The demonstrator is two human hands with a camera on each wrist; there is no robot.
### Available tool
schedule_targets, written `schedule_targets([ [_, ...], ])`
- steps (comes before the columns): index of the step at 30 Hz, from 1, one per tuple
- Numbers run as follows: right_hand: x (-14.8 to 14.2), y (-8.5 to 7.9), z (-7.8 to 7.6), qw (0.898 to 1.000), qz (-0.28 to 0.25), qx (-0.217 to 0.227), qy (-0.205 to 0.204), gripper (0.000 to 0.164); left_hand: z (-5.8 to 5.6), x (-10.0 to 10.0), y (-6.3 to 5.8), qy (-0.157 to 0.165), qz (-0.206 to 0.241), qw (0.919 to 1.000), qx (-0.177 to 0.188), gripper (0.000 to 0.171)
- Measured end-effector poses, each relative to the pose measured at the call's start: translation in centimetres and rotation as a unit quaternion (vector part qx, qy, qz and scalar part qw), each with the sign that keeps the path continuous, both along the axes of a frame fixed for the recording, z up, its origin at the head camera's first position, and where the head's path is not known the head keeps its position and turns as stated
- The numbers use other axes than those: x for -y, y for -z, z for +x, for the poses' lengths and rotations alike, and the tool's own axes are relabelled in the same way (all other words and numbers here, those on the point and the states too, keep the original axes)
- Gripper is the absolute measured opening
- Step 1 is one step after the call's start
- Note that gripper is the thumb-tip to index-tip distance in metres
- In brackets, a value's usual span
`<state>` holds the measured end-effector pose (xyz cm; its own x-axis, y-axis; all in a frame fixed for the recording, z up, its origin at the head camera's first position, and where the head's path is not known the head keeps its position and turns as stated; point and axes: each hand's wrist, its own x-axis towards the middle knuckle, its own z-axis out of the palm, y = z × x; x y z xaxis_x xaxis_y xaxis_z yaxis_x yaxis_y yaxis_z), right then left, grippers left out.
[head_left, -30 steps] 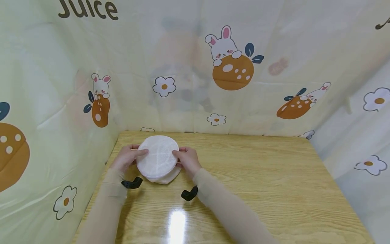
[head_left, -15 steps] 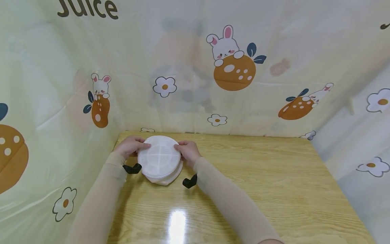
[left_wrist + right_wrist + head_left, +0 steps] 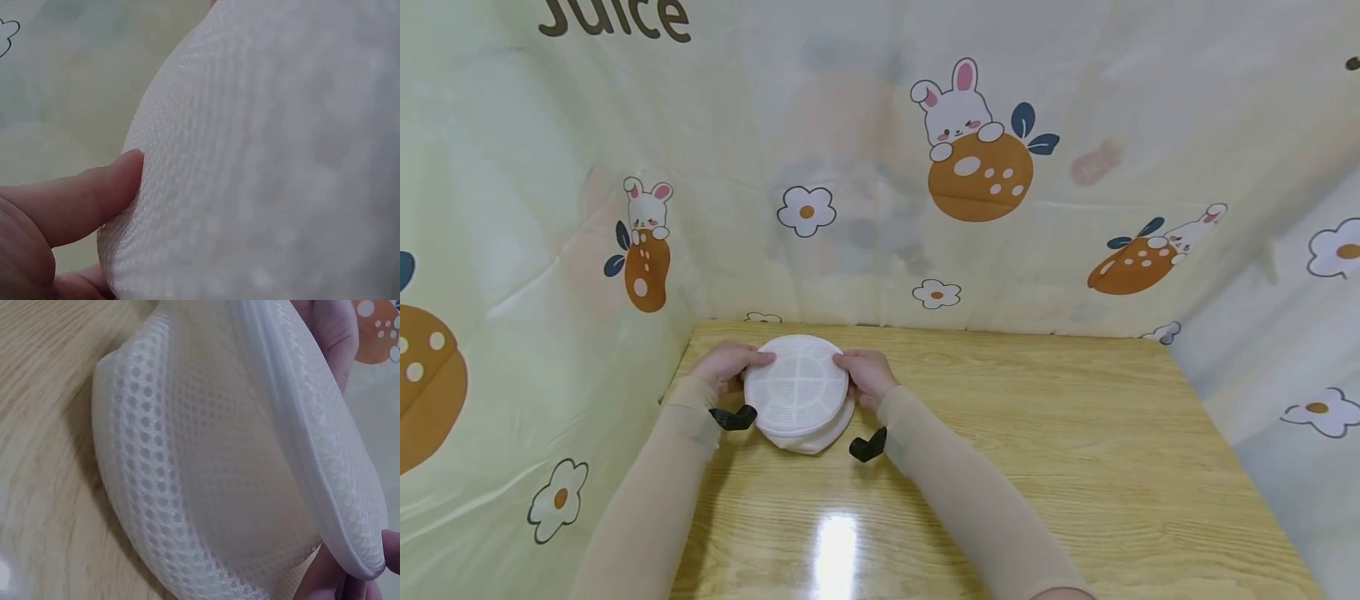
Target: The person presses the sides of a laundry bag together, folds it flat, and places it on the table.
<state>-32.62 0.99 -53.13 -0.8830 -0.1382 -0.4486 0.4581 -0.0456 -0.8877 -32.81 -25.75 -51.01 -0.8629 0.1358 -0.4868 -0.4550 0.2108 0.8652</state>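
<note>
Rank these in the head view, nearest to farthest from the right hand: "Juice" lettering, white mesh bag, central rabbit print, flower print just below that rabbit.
1. White mesh bag: pinched by the right hand, on its left.
2. Flower print: ahead, slightly right.
3. Rabbit print: higher up, also right.
4. "Juice" lettering: upper left of the picture.

Glossy yellow-brown wood-grain bench [image 3: 1037, 433], white glare patch [image 3: 836, 554] on near part. Creased pale sheeting [image 3: 722, 125] on three sides, printed with white rabbits [image 3: 957, 115], orange fruits [image 3: 981, 185], white-petalled flowers [image 3: 807, 212].

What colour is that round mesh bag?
The mesh bag is white, a bit creamy in places; the right wrist view shows it best.
</note>
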Motion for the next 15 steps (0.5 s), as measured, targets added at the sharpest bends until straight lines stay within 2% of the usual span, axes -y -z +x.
schedule_targets([
  [5, 0.1, 0.1, 0.5, 1.000, 0.004, -0.026, 0.006, 0.036, 0.7, -0.4, -0.1, -0.007, -0.042, 0.9989, -0.019, 0.029],
  [11, 0.1, 0.1, 1.6, 0.998, 0.035, -0.045, 0.016, 0.037, 2.1, -0.5, 0.4, -0.024, -0.043, 0.9983, -0.031, 0.055],
  [15, -0.1, 0.3, 2.3, 0.998, 0.024, -0.046, 0.021, 0.037, 3.3, -0.1, 0.8, -0.041, -0.039, 0.9981, -0.026, 0.061],
])
